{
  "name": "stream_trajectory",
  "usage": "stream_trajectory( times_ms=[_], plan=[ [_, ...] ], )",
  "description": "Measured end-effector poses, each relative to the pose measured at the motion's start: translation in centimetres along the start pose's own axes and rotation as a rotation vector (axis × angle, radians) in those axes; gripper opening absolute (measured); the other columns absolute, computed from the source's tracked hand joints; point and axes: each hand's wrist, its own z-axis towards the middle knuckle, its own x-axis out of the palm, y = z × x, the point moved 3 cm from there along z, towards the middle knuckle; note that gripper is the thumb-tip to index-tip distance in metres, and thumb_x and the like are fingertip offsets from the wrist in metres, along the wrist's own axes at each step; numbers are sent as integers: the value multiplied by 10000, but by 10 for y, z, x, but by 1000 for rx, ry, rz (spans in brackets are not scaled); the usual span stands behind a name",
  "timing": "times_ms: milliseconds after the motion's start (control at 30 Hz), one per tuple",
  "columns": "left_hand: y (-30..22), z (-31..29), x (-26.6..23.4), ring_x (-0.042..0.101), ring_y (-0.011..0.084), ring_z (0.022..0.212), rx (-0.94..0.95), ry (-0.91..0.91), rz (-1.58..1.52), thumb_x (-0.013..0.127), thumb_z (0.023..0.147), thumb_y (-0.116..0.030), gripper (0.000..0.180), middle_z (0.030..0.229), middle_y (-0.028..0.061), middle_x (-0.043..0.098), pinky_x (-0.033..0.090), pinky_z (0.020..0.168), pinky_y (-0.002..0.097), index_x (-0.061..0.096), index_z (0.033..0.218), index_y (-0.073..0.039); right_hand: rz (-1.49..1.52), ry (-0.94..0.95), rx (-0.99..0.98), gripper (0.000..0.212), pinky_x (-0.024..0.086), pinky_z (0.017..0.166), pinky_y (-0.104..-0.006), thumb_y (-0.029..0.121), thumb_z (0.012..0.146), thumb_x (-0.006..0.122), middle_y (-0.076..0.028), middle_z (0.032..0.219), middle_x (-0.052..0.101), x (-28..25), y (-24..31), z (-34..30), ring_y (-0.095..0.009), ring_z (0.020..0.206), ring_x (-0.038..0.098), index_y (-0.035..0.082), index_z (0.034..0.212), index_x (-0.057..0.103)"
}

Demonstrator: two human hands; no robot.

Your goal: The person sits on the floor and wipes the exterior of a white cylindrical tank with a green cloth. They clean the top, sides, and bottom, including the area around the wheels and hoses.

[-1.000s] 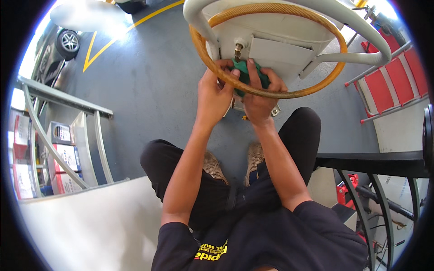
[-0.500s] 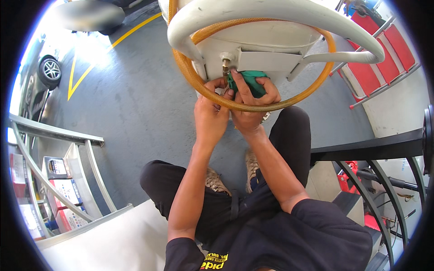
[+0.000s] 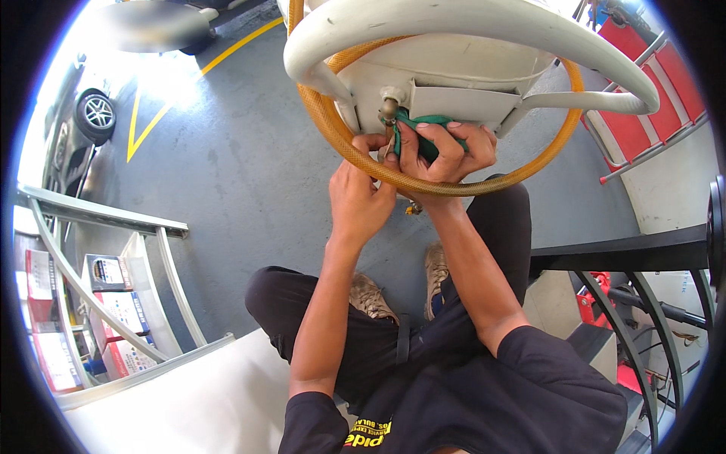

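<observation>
Silver-coloured metal rack [image 3: 106, 206], far left, holding at least five printed cartons [image 3: 125, 312] in white, red and dark tones; their contents are hidden and most of the print is too small to read. One spoked car wheel [image 3: 97, 111] stands above it. At centre, the left hand [image 3: 361, 193] has its thumb and forefinger bent close about the lower end of one brass fitting [image 3: 389, 108]; whether they pinch it cannot be told. Below, two patterned shoes [image 3: 373, 296] rest on the grey floor [image 3: 249, 159], and a black shirt [image 3: 522, 408] bears yellow and red lettering, upside down in this view. Just right of the fitting, one green cloth [image 3: 420, 121] lies bunched, gripped in the curled fingers of the right hand [image 3: 452, 155]. The fitting projects from one white tank [image 3: 454, 60], its contents unseen, beneath a tubular handle [image 3: 469, 19]. One amber hose [image 3: 325, 121] loops around the work, passing over both hands. Far right: at least three red panels [image 3: 624, 140] on a metal frame, above a black railing [image 3: 628, 250].
</observation>
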Motion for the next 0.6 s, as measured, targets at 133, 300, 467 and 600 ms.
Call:
stream_trajectory(
  times_ms=[133, 300, 467, 600],
  plan=[
    [0, 0, -1, 638, 183, 820, -5, 9, -171, 603, 955, 52, 398, 1110, 136, 656, 538, 716, 365, 519, 1335, -30, -33, 26, 24, 258, 346, 971, -473, 271, 778, 926, -72, 1121, 450, 1, 5, 4, -265, 1113, 422, 232, 964, 752],
    [-1, -1, 1, 646, 182, 924, -1, 72, -240, 617, 902, 121, 633, 1325, 149, 612, 536, 705, 292, 442, 1485, -49, -94, 231, 67, 266, 350, 932, -428, 317, 849, 845, -6, 1046, 464, -4, 8, -20, -220, 1024, 455, 291, 1110, 797],
    [-1, -3, 3, 643, 176, 1000, 38, 56, -186, 639, 889, 118, 684, 1419, 128, 567, 540, 694, 284, 423, 1517, -46, -205, 229, 17, 371, 326, 921, -434, 543, 997, 637, 41, 1030, 438, -3, 14, -33, -194, 1001, 434, 385, 1309, 762],
    [-2, -4, 6, 654, 181, 996, 26, 5, -256, 609, 954, 87, 571, 1402, 111, 562, 544, 689, 288, 435, 1486, -25, -181, 197, -33, 368, 318, 910, -430, 471, 962, 675, 46, 1026, 434, -1, 12, -11, -184, 988, 434, 355, 1296, 780]
  ],
)
